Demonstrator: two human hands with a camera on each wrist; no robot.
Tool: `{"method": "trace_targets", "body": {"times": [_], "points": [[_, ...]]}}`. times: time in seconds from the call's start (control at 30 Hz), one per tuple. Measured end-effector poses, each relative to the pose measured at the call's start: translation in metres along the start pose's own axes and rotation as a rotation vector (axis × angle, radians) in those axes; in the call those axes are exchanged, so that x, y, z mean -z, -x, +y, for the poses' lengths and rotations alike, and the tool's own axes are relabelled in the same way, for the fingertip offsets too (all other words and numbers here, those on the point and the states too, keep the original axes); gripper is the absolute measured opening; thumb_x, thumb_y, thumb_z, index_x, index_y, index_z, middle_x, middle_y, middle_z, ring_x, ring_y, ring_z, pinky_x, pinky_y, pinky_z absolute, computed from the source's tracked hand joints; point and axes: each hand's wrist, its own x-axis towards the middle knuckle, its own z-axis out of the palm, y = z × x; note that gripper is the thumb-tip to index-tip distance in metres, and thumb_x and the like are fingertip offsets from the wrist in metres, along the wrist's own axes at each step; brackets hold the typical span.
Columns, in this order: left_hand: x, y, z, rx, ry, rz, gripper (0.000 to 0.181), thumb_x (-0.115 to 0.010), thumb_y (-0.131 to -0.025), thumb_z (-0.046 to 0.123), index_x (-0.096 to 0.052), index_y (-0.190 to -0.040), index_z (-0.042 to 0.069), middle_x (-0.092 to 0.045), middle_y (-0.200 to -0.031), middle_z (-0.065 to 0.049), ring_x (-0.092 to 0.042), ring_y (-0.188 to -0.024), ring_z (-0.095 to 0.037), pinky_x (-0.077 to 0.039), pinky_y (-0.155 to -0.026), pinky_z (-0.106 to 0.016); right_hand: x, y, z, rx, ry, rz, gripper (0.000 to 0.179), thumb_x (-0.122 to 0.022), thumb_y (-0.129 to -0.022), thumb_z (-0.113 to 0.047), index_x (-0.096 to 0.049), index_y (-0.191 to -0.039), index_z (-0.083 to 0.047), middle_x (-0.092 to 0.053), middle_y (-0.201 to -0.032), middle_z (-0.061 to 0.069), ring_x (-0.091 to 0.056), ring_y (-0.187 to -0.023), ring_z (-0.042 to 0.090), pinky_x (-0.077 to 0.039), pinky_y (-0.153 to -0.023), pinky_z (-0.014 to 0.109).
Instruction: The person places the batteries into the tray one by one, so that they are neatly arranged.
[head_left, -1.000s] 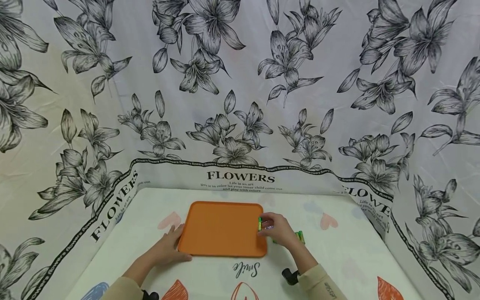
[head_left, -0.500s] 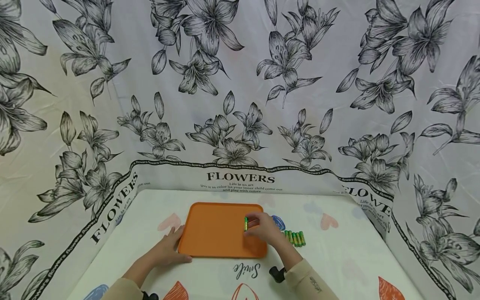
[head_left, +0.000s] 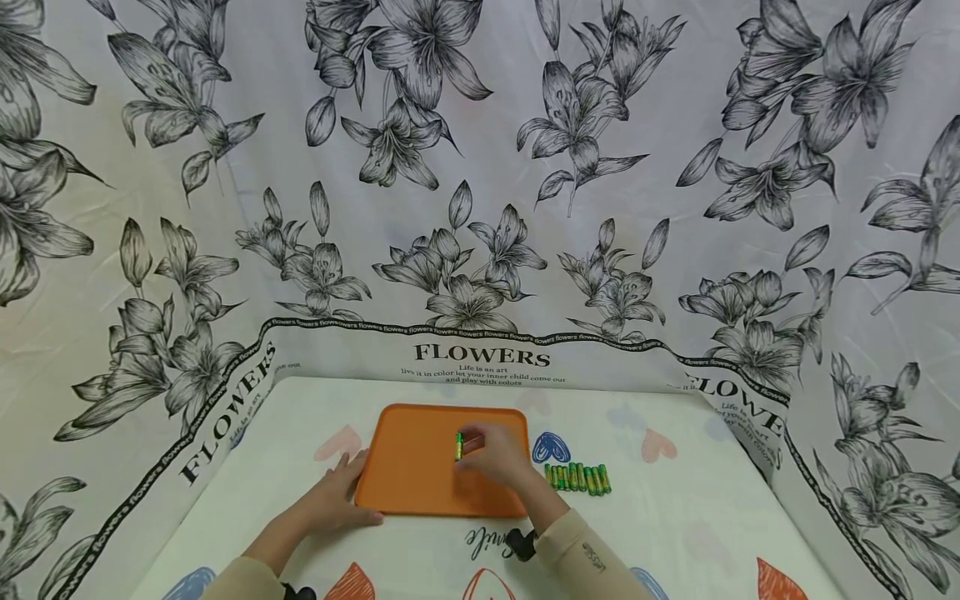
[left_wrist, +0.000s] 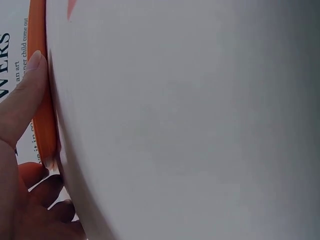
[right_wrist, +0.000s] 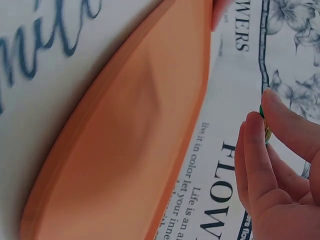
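Fingers of the right hand (head_left: 491,454) pinch a small green-and-gold cylindrical battery (head_left: 459,447) over a shallow, smooth orange tray (head_left: 412,462); the left hand (head_left: 337,492) grips its near left corner. A light fingertip hold and steadied rim should serve best. Similar slim cylinders (head_left: 577,478) lie side by side on the white printed table (head_left: 690,508).

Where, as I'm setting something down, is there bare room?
Free: the left half of the tray, between the left hand and held battery; the tablecloth right of the battery row. Crowded: around the right hand at the tray's right side.
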Motion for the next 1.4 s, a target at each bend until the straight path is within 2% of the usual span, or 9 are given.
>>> {"method": "trace_targets", "body": {"times": [0.23, 0.47, 0.57, 0.77, 0.9, 1.13, 1.4], "points": [[0.002, -0.003, 0.002, -0.026, -0.004, -0.012, 0.124, -0.089, -0.068, 0.054, -0.024, -0.16, 0.002, -0.019, -0.162, -0.034, -0.017, -0.147, -0.059, -0.022, -0.11, -0.078, -0.018, -0.008, -0.007, -0.044, 0.005, -0.021, 0.049, -0.089, -0.077, -0.012, -0.07, -0.122, -0.011, -0.071, -0.096, -0.005, -0.066, -0.087, 0.009, -0.058, -0.075, 0.029], [0.003, -0.003, -0.003, -0.034, -0.023, -0.015, 0.124, -0.088, -0.069, 0.056, -0.024, -0.159, 0.002, -0.018, -0.161, -0.035, -0.019, -0.145, -0.061, -0.024, -0.109, -0.077, -0.044, -0.022, -0.012, -0.037, -0.019, -0.056, 0.047, -0.089, -0.075, -0.008, -0.07, -0.118, -0.008, -0.07, -0.091, -0.004, -0.065, -0.081, 0.008, -0.058, -0.072, 0.026], [0.003, -0.003, -0.005, -0.032, -0.008, -0.01, 0.123, -0.088, -0.068, 0.056, -0.024, -0.159, 0.002, -0.018, -0.161, -0.035, -0.018, -0.146, -0.06, -0.024, -0.109, -0.077, -0.057, -0.026, -0.013, -0.035, -0.031, -0.038, 0.047, -0.09, -0.073, -0.006, -0.071, -0.117, -0.006, -0.071, -0.09, -0.003, -0.065, -0.079, 0.007, -0.058, -0.069, 0.025], [0.003, -0.003, -0.005, -0.035, 0.008, 0.004, 0.122, -0.089, -0.067, 0.054, -0.027, -0.159, 0.003, -0.022, -0.163, -0.029, -0.016, -0.148, -0.057, -0.022, -0.111, -0.077, -0.082, -0.032, -0.015, -0.094, -0.023, -0.001, 0.045, -0.091, -0.072, -0.006, -0.073, -0.113, -0.009, -0.068, -0.087, -0.002, -0.06, -0.075, 0.008, -0.054, -0.066, 0.024], [0.003, -0.002, -0.004, -0.014, -0.001, 0.005, 0.121, -0.089, -0.067, 0.055, -0.028, -0.159, 0.005, -0.022, -0.162, -0.031, -0.019, -0.145, -0.061, -0.022, -0.109, -0.078, -0.097, -0.035, -0.014, -0.096, -0.009, 0.018, 0.044, -0.091, -0.07, -0.003, -0.073, -0.11, -0.007, -0.067, -0.084, -0.002, -0.059, -0.071, 0.007, -0.054, -0.064, 0.022], [0.003, -0.001, -0.005, -0.003, -0.01, 0.009, 0.122, -0.089, -0.067, 0.056, -0.028, -0.159, 0.005, -0.019, -0.161, -0.034, -0.02, -0.142, -0.065, -0.023, -0.108, -0.079, -0.111, -0.037, -0.01, -0.11, 0.035, 0.026, 0.046, -0.094, -0.066, -0.004, -0.073, -0.106, -0.006, -0.067, -0.082, -0.001, -0.056, -0.068, 0.006, -0.052, -0.064, 0.021], [0.002, -0.002, -0.005, -0.006, -0.013, 0.023, 0.122, -0.089, -0.066, 0.057, -0.028, -0.159, 0.006, -0.019, -0.161, -0.035, -0.021, -0.14, -0.067, -0.024, -0.106, -0.08, -0.115, -0.037, -0.011, -0.135, 0.092, 0.029, 0.047, -0.095, -0.064, -0.005, -0.073, -0.106, -0.005, -0.062, -0.082, 0.001, -0.051, -0.07, 0.009, -0.047, -0.063, 0.022]]}}
